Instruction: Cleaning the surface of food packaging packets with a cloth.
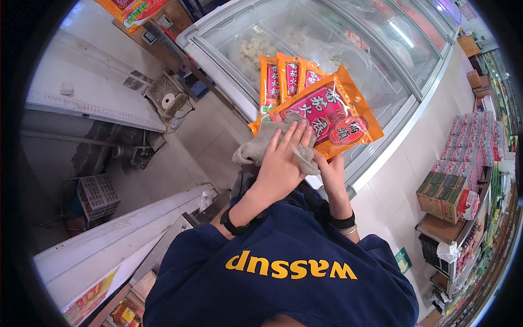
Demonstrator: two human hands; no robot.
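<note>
My left hand presses a crumpled grey cloth against the lower left face of an orange and pink plastic food packet. My right hand grips that packet by its near edge, the thumb in front and the fingers mostly hidden behind. The packet is tilted, its printed face towards me. Just behind it, three matching packets lie overlapping in a row on the sliding glass lid of a chest freezer. Bagged pale frozen food shows through the glass.
Another orange packet lies at the upper left on a brown surface. Plastic crates stand on the tiled floor to the left. Shrink-wrapped bottles and cartons are stacked on the right, by shelving.
</note>
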